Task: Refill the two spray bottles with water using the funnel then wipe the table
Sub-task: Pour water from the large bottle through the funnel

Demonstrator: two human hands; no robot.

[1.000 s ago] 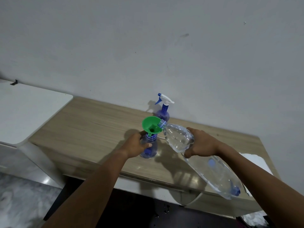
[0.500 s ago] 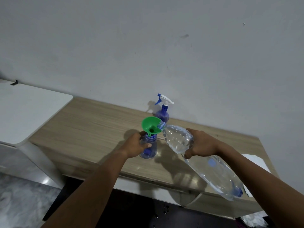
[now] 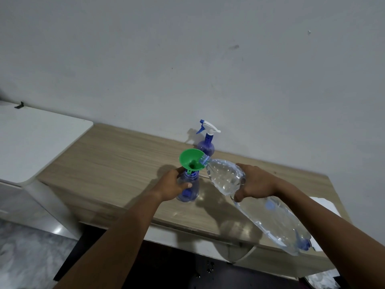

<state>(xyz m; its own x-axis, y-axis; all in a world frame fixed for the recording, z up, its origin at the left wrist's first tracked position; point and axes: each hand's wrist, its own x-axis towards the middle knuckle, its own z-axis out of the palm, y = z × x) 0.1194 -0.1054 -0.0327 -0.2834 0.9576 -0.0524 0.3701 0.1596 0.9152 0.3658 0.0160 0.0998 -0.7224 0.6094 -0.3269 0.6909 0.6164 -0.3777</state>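
A green funnel (image 3: 190, 160) sits in the neck of a blue spray bottle (image 3: 189, 191) with no sprayer head, standing on the wooden table (image 3: 116, 163). My left hand (image 3: 173, 185) grips that bottle from the left. My right hand (image 3: 255, 184) holds a large clear water bottle (image 3: 268, 213), tilted with its mouth over the funnel's rim. A second blue spray bottle (image 3: 206, 143) with a white and blue sprayer head stands behind, near the wall.
A white counter (image 3: 37, 138) adjoins the table on the left. Something white (image 3: 327, 207) lies at the table's right end, partly hidden by my right arm. The wall runs right behind the table. Dark floor lies below the front edge.
The big bottle's rear end has risen slightly, so it tilts a little more toward the funnel. Both hands stay where they were.
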